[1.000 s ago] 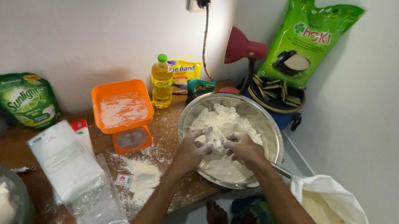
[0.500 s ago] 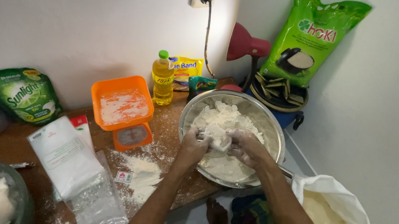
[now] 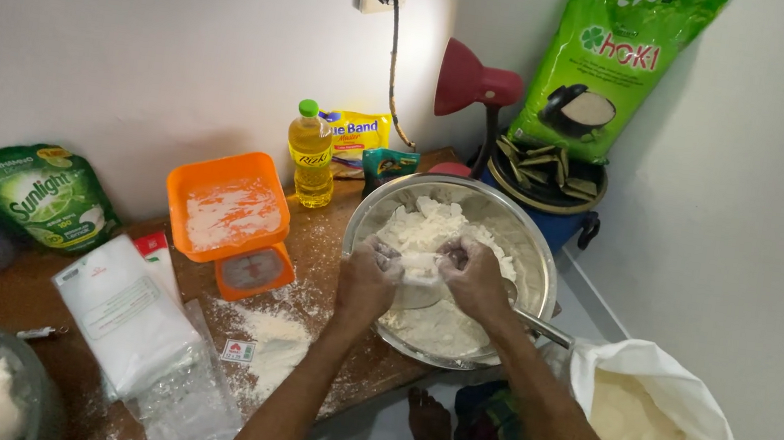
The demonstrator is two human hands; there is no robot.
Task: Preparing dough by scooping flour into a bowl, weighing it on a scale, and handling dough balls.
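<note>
A wide steel bowl (image 3: 528, 251) sits on the right end of the brown wooden table and holds white dough and flour (image 3: 422, 326). Both my hands are inside it. My left hand (image 3: 368, 278) and my right hand (image 3: 473, 273) close together on one white lump of dough (image 3: 418, 263), held just above the rest of the mass. Flour coats my fingers. A metal handle (image 3: 542, 328) sticks out over the bowl's right rim under my right forearm.
An orange kitchen scale (image 3: 229, 215) with a floured tray stands left of the bowl, a yellow oil bottle (image 3: 310, 153) behind it. Spilled flour (image 3: 273, 342) and plastic bags (image 3: 141, 328) lie in front. An open white sack (image 3: 658, 437) sits lower right; a red lamp (image 3: 472, 82) behind.
My hands have lifted a little and drawn closer together on the lump of dough. The view has tilted slightly; the things on the table stay where they were.
</note>
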